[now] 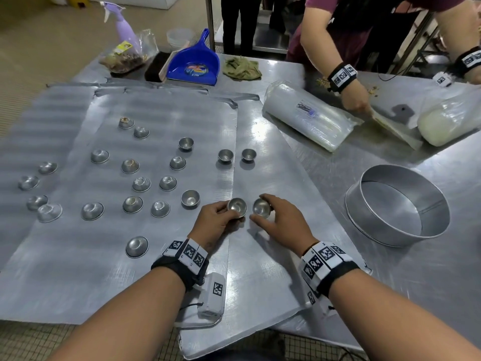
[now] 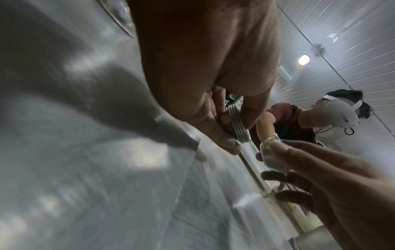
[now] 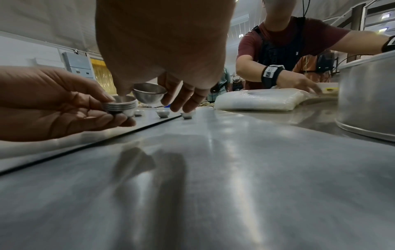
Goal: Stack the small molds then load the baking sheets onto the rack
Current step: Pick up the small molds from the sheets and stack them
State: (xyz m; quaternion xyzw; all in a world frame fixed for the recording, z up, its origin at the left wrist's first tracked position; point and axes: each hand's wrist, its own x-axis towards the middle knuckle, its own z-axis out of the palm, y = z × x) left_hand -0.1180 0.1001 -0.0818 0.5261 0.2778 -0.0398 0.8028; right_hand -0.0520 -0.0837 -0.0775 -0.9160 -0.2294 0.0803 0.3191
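My left hand (image 1: 229, 213) grips a short stack of small metal molds (image 1: 236, 207) just above the seam between two flat baking sheets (image 1: 156, 113). In the right wrist view the stack (image 3: 120, 106) shows several nested rims. My right hand (image 1: 260, 214) pinches a single upright mold (image 1: 261, 205) right beside the stack, slightly higher and apart from it (image 3: 149, 95). Several loose molds (image 1: 168, 183) lie scattered over the sheets, most upside down and a few upright (image 1: 225, 155).
A large round cake pan (image 1: 398, 204) stands to the right. Across the table another person (image 1: 348, 95) scrapes the surface near a plastic-wrapped roll (image 1: 307, 115) and a bag of dough (image 1: 447, 123). A blue dustpan (image 1: 194, 63), spray bottle (image 1: 125, 27) and green cloth (image 1: 242, 69) lie at the back.
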